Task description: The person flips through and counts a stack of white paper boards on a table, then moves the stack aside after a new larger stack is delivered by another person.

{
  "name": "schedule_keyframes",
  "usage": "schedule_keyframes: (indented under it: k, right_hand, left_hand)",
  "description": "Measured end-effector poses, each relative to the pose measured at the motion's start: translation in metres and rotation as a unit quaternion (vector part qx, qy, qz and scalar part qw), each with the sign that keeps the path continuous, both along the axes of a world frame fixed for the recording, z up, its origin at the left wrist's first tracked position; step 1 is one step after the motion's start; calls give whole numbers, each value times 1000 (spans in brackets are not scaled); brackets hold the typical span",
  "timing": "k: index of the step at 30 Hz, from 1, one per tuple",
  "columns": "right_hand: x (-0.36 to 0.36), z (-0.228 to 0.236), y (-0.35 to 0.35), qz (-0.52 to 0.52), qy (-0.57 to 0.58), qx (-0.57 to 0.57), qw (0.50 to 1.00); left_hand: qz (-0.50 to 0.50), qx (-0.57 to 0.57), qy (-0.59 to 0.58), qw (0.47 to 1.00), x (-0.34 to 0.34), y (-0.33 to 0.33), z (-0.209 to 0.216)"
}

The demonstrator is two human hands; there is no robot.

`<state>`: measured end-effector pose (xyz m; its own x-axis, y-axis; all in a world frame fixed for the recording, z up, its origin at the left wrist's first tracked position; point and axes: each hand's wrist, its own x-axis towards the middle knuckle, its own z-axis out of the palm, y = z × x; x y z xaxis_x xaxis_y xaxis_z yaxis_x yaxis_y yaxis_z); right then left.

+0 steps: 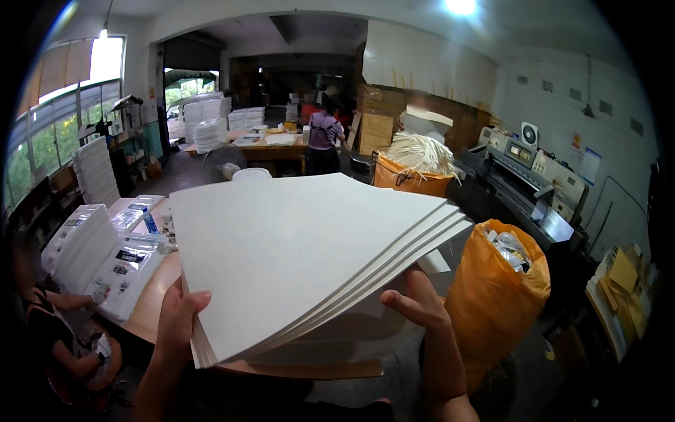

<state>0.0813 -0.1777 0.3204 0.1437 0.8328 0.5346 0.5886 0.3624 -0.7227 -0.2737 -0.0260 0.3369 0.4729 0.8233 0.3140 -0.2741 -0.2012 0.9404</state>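
At the far left, a seated co-worker [70, 359] in a dark top with pale shoulder straps rests a gloved hand [100, 294] at the edge of a stack of clear-wrapped white packs [130, 274] with dark printing. A taller leaning stack [84, 243] stands just beyond, and a blue bottle [149, 221] stands beside the packs on the tan bench [156, 299].

Next comes the person's left hand [184, 316], its fingers closed on the near left edge of a stack of white paperboard sheets [302, 253], thumb lying over the top face. The sheets fill the middle, held tilted above the bench. Their top face is broad, matte and plain off-white, smooth, with an angled far edge. Along the right side they fan into several thick layers with shadowed gaps between; at the lower left corner the edges sit much closer together.

The right hand [418, 302] is at that fanned side, thumb spread wide of the fingers, fingertips up by the underside; whether they touch it I cannot tell.

Farther right stands an orange sack [485, 302] filled with crumpled clear plastic [510, 250], then a grey machine [520, 165] and, at the edge, yellow sheets [622, 274].
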Motion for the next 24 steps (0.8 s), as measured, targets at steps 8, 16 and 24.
schedule_keyframes:
  k: [8,16,24]
  right_hand:
    - [-133,1,86,185,73,19,980]
    - [-314,-32,171,363,441,-116,812]
    - [-397,-202,264,313,571,-238,721]
  left_hand:
    - [277,43,-166,945,-133,-23,-95]
    - [431,33,-132,892,-234,-59,-151]
    - [481,-55,-154,862,-303,-44,-295]
